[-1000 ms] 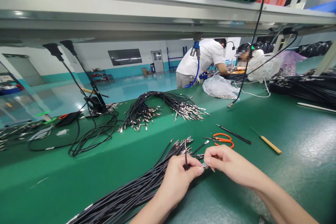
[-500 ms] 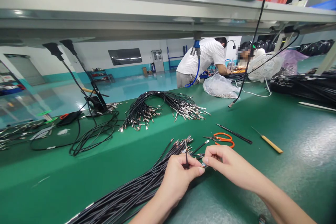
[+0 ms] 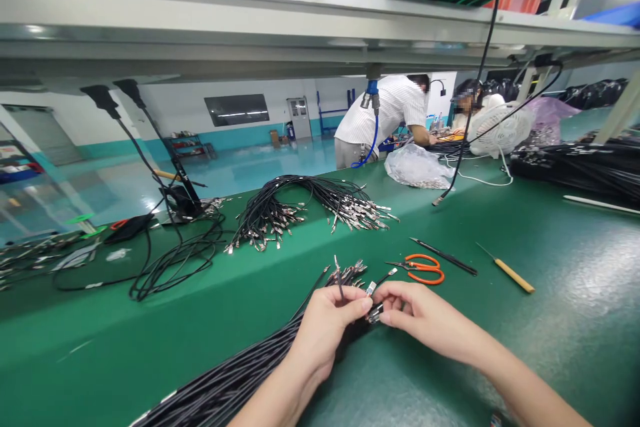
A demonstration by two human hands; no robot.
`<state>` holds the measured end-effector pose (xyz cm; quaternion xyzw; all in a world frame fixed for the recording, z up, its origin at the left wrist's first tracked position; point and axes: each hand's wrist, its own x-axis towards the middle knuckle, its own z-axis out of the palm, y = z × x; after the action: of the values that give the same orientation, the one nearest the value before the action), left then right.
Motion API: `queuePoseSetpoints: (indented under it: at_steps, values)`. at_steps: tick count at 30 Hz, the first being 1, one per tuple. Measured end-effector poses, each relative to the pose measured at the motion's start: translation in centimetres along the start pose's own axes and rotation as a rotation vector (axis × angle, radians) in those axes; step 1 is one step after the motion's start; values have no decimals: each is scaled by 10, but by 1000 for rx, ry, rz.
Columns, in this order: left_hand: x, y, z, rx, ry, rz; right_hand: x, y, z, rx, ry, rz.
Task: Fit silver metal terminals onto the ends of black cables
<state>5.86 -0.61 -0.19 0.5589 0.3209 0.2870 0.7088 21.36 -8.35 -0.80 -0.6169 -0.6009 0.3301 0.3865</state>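
My left hand (image 3: 325,323) is closed in a pinch on a black cable, whose thin end stands up above the fingers. A small silvery connector (image 3: 371,288) pokes out at its fingertips. My right hand (image 3: 423,317) is closed beside it, fingers curled, next to several metal cable ends (image 3: 375,313); what it grips, if anything, is hidden. Under and behind my left hand lies a thick bundle of black cables (image 3: 235,360) with metal-tipped ends.
Beyond my hands lie orange-handled scissors (image 3: 425,269), black tweezers (image 3: 445,255) and a wooden-handled awl (image 3: 513,273). A curved cable bundle (image 3: 310,187) and a plastic bag (image 3: 419,167) sit farther back. A black cable (image 3: 470,113) hangs from the overhead shelf (image 3: 200,20). Two people work beyond.
Both hands have moved slightly left. The cable end above my left hand has shifted left and tilted, and a silvery connector now stands higher between the hands.
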Motion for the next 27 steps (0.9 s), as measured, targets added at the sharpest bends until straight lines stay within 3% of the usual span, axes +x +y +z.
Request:
queuePoseSetpoints:
  at_steps: [10,19,27]
  values:
    - [5,-1,-4,-111,-3,-41,7,5,15,20,73,-25]
    - [-2,25,-4,134,-14,219,13,8,9,328,191,63]
    - [2,11,-1,-93,33,165,11,1,8,430,229,98]
